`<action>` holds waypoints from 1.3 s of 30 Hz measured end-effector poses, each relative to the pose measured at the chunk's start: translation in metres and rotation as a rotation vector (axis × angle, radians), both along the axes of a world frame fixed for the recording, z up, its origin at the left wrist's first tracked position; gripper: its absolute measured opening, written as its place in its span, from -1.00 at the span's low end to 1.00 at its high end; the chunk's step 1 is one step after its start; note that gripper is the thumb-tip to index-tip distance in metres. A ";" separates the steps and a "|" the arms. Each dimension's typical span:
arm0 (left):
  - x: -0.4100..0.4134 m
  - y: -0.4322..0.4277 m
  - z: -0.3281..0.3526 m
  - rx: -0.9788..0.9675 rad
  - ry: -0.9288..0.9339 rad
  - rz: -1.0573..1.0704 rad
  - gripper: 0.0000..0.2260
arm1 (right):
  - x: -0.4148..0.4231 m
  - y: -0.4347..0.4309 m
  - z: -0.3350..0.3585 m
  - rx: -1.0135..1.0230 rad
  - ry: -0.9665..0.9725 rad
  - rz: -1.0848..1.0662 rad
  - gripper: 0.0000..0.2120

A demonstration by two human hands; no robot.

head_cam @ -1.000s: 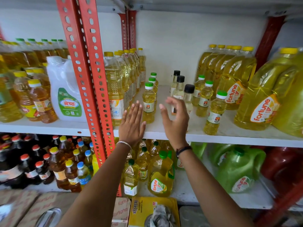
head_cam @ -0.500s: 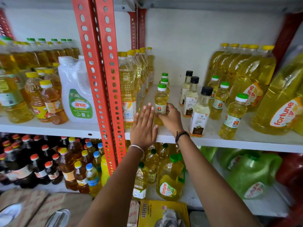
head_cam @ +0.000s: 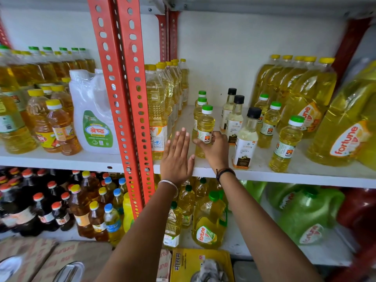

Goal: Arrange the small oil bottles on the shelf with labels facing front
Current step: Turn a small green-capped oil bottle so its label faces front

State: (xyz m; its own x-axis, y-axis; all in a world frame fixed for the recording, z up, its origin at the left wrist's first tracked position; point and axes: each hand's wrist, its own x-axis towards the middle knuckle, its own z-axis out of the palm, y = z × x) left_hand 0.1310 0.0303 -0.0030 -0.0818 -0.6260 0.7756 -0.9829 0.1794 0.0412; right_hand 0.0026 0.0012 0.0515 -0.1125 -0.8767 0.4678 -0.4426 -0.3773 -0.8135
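A row of three small green-capped oil bottles stands on the white shelf [head_cam: 264,176]. My right hand [head_cam: 215,148] grips the lower body of the front bottle [head_cam: 205,125], whose label shows toward me. My left hand [head_cam: 176,156] hovers flat and open just left of that bottle, fingers apart, holding nothing. To the right stand three black-capped coconut oil bottles [head_cam: 245,143] in a row, then three more small green-capped bottles [head_cam: 285,144] in another row.
Tall yellow-capped oil bottles [head_cam: 157,110] line the left beside the red upright [head_cam: 126,102]. Large Fortune jugs [head_cam: 345,129] fill the right. A white jug [head_cam: 93,115] and brown oil bottles sit on the left bay. More bottles crowd the lower shelf.
My right hand reached in and closed on the front small green-capped bottle. My left hand moved slightly forward, staying open beside it. The camera shifted closer and left.
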 end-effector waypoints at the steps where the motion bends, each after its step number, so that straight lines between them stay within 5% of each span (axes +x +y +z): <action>1: 0.000 0.000 0.000 -0.001 0.007 -0.001 -0.42 | -0.001 0.000 -0.001 0.008 -0.012 0.030 -0.57; 20: -0.001 0.001 0.000 0.019 0.055 -0.012 -0.42 | -0.004 0.011 0.036 -0.136 -0.272 0.143 -0.60; 39: 0.000 0.003 0.003 0.051 0.058 -0.019 -0.43 | -0.006 0.002 0.065 -0.050 -0.226 0.113 -0.73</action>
State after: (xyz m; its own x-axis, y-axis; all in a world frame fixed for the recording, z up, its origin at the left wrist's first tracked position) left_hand 0.1305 0.0336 -0.0004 -0.0498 -0.6638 0.7463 -0.9752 0.1938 0.1073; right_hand -0.0039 0.0031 0.1162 -0.1215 -0.8658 0.4854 -0.2046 -0.4566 -0.8658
